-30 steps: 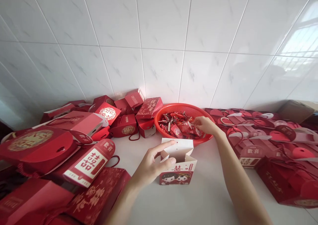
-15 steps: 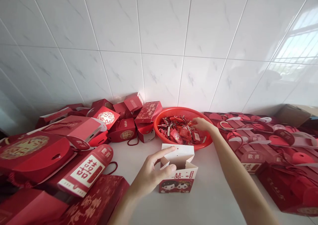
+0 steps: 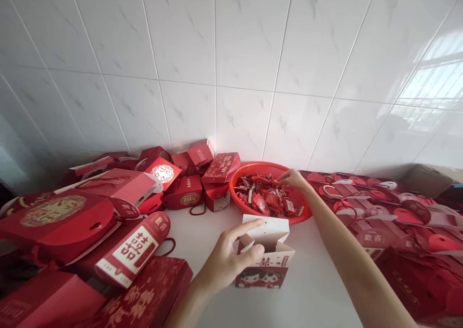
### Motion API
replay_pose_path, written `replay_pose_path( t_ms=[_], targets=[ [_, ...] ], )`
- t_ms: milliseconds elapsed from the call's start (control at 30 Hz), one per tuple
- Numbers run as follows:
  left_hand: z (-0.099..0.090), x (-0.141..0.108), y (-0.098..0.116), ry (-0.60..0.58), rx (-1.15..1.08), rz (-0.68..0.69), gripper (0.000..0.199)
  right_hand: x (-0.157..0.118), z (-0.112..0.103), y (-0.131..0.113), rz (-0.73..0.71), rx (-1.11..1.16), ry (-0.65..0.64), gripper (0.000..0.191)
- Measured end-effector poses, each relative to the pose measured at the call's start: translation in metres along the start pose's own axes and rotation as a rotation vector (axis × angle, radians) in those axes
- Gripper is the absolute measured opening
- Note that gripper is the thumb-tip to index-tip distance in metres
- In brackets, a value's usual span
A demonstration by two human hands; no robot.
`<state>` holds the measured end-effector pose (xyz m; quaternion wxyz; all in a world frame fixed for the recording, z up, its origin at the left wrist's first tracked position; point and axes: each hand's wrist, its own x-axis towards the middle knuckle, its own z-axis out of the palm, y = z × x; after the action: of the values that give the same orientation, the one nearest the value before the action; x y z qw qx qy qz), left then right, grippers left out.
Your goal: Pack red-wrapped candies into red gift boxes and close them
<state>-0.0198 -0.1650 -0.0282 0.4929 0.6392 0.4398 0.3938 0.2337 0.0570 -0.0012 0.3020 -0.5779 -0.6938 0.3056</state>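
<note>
An upright red and white paper gift box (image 3: 262, 276), printed with two cartoon figures, stands with its top flaps open. My left hand (image 3: 226, 258) grips its left side, thumb at the front flap and index finger by the back flap. Behind the box sits a red plastic basket (image 3: 306, 215) of red-wrapped candies (image 3: 264, 200). Over the basket's right rim reaches my right hand (image 3: 292, 178), its fingers closed together and pointing down at the candies. Whatever is between those fingertips is too small or hidden to make out.
Red gift boxes (image 3: 119, 185) lie piled on the left of the white table (image 3: 307, 289). More red boxes (image 3: 383, 212) stand packed in rows on the right, with a cardboard box (image 3: 430, 178) behind them. A tiled wall (image 3: 242, 53) borders the back.
The view has shifted slightly, so everything sits a little lower and mostly further right. My left hand stays at the gift box; my right hand remains over the basket, its fingers slightly further left among the candies.
</note>
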Motion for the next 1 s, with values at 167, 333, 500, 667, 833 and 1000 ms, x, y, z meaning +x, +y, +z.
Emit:
replay_pose_path(
  t_ms=[167, 333, 500, 667, 833, 1000],
  targets=[
    [0.000, 0.001, 0.000, 0.012, -0.011, 0.025, 0.057, -0.049, 0.003, -0.035, -0.183, 0.320, 0.118, 0.040],
    [0.002, 0.002, 0.000, 0.053, -0.006, 0.096, 0.048, -0.124, 0.009, -0.072, -0.356, 0.580, -0.084, 0.032],
    [0.009, 0.000, 0.007, 0.094, -0.043, 0.192, 0.035, -0.167, 0.013, -0.092, -0.441, 0.425, -0.233, 0.020],
    [0.013, -0.001, 0.011, 0.131, -0.100, 0.225, 0.030, -0.172, 0.018, -0.095, -0.442, 0.265, -0.291, 0.016],
    [0.014, -0.002, 0.008, 0.181, -0.123, 0.252, 0.030, -0.169, 0.020, -0.093, -0.381, 0.381, -0.399, 0.017],
    [0.011, -0.003, 0.009, 0.186, -0.121, 0.266, 0.028, -0.168, 0.020, -0.091, -0.333, 0.499, -0.477, 0.017]
  ],
)
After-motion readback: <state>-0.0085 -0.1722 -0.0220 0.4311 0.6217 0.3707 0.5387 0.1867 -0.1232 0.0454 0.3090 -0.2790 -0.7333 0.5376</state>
